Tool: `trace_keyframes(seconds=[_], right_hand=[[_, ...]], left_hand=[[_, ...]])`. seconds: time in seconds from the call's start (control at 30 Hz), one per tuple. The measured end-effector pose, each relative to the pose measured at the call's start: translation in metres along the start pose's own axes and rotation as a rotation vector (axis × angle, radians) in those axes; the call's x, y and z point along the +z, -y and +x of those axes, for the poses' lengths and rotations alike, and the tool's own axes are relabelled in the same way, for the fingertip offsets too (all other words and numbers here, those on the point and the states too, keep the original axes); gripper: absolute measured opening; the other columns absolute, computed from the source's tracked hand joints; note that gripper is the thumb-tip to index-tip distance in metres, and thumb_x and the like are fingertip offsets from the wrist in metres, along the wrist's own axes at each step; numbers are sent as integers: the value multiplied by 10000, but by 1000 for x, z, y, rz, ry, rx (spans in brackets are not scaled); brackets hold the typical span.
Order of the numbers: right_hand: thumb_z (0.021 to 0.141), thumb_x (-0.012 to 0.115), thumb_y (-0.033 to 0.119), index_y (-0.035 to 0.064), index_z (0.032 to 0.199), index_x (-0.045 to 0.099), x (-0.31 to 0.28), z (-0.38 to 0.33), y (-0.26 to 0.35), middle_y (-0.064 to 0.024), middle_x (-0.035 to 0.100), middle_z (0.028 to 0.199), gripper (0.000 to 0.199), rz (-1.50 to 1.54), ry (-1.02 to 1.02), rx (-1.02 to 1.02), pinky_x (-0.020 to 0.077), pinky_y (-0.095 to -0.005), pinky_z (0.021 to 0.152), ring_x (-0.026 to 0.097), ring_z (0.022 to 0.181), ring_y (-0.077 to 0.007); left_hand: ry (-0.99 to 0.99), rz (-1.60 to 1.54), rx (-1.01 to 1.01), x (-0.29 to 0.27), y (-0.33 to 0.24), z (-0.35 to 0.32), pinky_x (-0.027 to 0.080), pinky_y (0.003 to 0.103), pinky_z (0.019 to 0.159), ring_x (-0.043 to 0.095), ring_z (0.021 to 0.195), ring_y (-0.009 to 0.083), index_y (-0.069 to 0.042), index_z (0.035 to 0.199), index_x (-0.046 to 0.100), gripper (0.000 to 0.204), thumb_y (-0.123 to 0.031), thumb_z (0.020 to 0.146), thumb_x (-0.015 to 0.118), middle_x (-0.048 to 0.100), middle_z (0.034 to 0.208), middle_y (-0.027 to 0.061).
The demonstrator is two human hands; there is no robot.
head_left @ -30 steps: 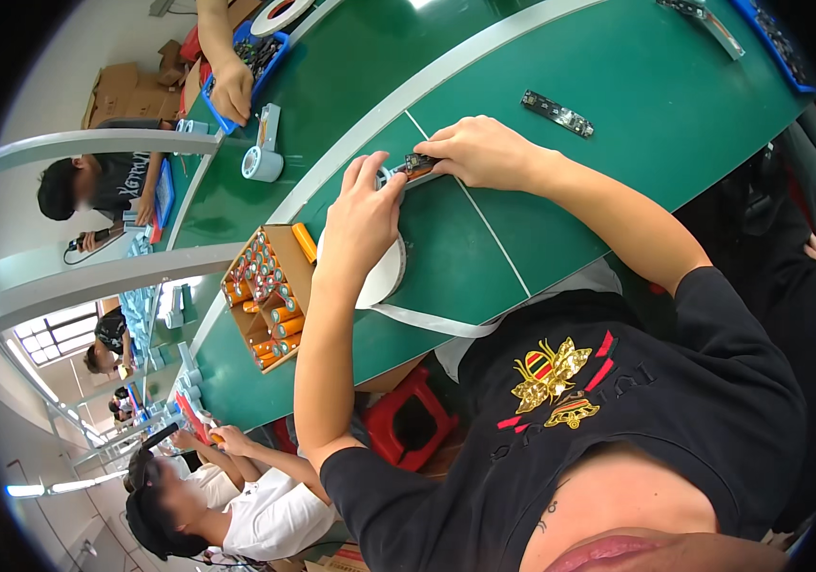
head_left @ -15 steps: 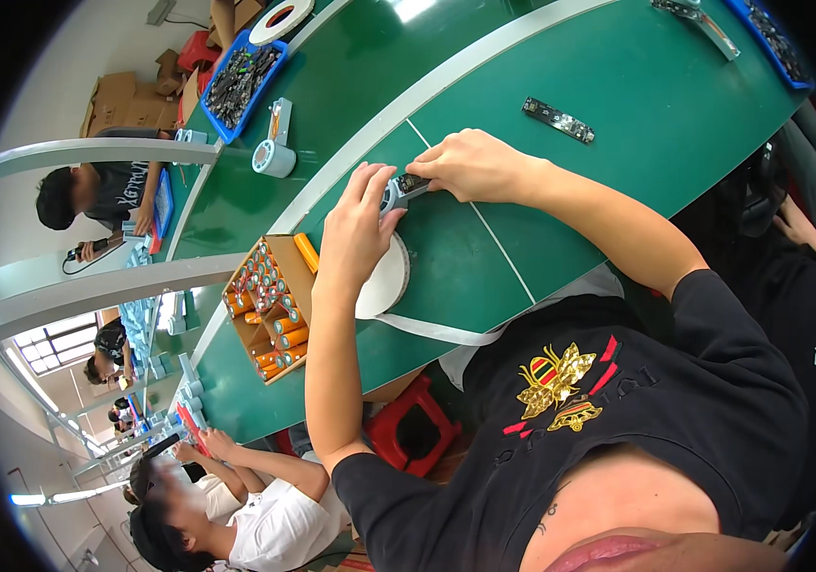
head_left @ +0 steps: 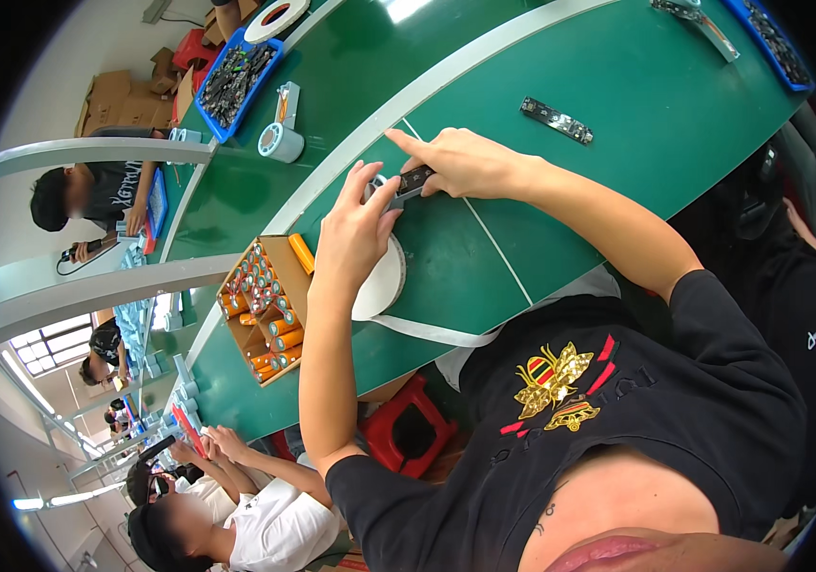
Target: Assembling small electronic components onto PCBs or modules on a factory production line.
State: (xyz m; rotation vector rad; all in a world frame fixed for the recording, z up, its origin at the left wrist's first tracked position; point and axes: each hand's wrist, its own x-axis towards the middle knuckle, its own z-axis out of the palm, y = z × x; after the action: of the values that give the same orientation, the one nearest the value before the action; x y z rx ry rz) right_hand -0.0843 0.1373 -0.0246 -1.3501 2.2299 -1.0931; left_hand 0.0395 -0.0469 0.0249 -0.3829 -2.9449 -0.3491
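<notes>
My two hands meet over one small dark rectangular part [head_left: 414, 179] on the green work surface [head_left: 560, 238]. My right hand [head_left: 460, 162] pinches the part's far end with its fingers closed on it, and my left hand [head_left: 355, 229] presses curled fingers against the near end, beside a small metal ring whose details I cannot make out. Under my left wrist lies one flat white tape roll [head_left: 384, 281], its loose strip trailing toward my chest. Just left of that roll stands one open cardboard box [head_left: 260, 315] packed with orange cylindrical cells in rows, too many to count surely; one orange cell [head_left: 302, 254] lies on the box's flap. Beyond the roll sits one blue plastic tray [head_left: 236, 81] heaped with dark parts.
</notes>
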Motion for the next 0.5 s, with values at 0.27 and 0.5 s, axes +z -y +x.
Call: trace_keyframes(seconds=[0.27,0.5], right_hand=[[831,775,197,-12,1137,688,-27,-7,-25,-147,699,960,381,101,-38,54,526,-389,805,666,929,-293],[807,798,337,-3,1063,717,-30,-10,-33,-126,671,842,434,184,50,232,502,-375,746,638,806,-258]], left_hand=[[45,-72,-88,-5,-6,5,569,413,836,618,1111,308,-100,1110,680,344,-38,781,760,599,1269,92],[63,-100,-57,-4,-4,9,518,410,908,603,1123,321,-51,1096,668,351,-26,762,773,627,1238,82]])
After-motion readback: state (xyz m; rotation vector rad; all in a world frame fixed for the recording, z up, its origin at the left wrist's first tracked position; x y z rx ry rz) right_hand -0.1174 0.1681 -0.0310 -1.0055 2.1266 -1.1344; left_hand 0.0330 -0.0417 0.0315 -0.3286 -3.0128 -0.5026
